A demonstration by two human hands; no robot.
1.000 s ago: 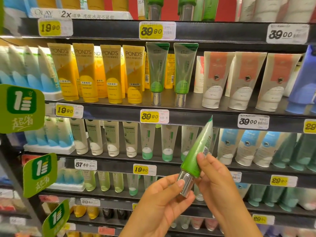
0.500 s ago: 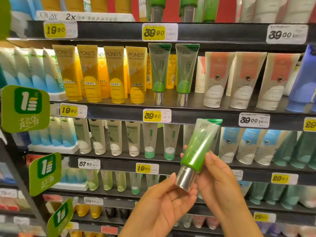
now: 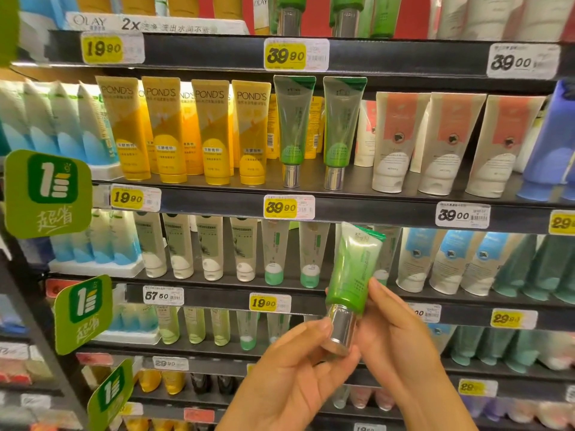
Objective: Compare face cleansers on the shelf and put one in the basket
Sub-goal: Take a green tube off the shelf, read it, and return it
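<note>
I hold a green cleanser tube point(image 3: 353, 272) with a silver cap upright, cap down, in front of the shelves. My right hand point(image 3: 401, 346) grips its lower green part from the right. My left hand point(image 3: 298, 377) touches the silver cap with the thumb from the left. The tube's broad printed face is turned to me. Two matching green tubes point(image 3: 294, 129) stand on the shelf point(image 3: 357, 200) above, next to yellow Pond's tubes point(image 3: 211, 132). No basket is in view.
Shelves full of cleanser tubes fill the view: white-and-coral tubes point(image 3: 448, 141) at right, pale green-capped tubes point(image 3: 273, 253) on the lower shelf, blue ones at left. Yellow price tags point(image 3: 281, 207) line the shelf edges. Green promo signs point(image 3: 46, 194) stick out at left.
The tube has been turned from edge-on to its broad face toward me and stood more upright. My left thumb has closed onto the silver cap.
</note>
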